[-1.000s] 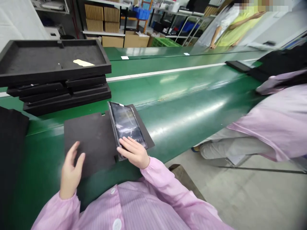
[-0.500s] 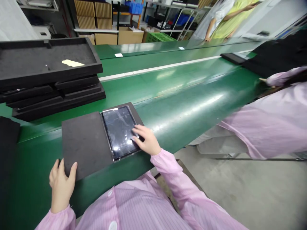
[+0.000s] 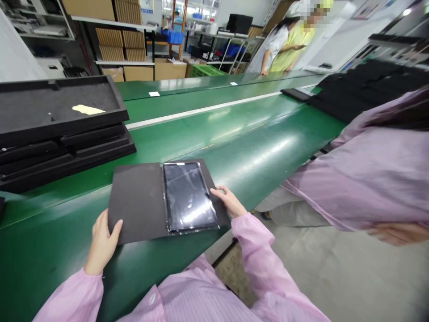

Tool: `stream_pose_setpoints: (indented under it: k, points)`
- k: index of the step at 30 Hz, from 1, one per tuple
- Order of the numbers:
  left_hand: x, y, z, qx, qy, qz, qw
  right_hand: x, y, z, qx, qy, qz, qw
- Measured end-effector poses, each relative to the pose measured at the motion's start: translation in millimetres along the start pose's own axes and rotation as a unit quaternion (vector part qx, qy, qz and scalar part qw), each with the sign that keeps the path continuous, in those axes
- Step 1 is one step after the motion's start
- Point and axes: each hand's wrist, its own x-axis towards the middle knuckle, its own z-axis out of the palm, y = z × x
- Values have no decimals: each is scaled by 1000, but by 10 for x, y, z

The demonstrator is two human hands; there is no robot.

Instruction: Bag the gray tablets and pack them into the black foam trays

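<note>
Surface finishes
Foam sheet (image 3: 137, 203) matt black; tablet (image 3: 188, 197) glossy, in clear film; belt (image 3: 254, 138) smooth, shiny green

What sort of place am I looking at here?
Probably a factory packing or assembly line: long green conveyor belts, stacked black foam trays, and a film-wrapped screen lying on a foam sheet.

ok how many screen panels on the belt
1: the screen panel lies on the black foam sheet at the near edge of the belt, between left hand and right hand. A flat dark item farther along may be another.
</note>
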Motion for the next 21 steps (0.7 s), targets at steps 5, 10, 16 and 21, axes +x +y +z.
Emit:
stream_pose_setpoints:
  k: [5,10,16,21]
  points:
    - [380,328,337,-106,-121,50,986,22,1,-620,28,48,84,995]
    - [532,413,484,-169,-141,38,975,289,-46,-643,101,166,83,977]
    - [506,366,455,-245,-107,5,964,873,-386,110,197,217,33,956]
    - [515,387,469,-247,-102,19,963,1195,-775,979,228,177,20,957]
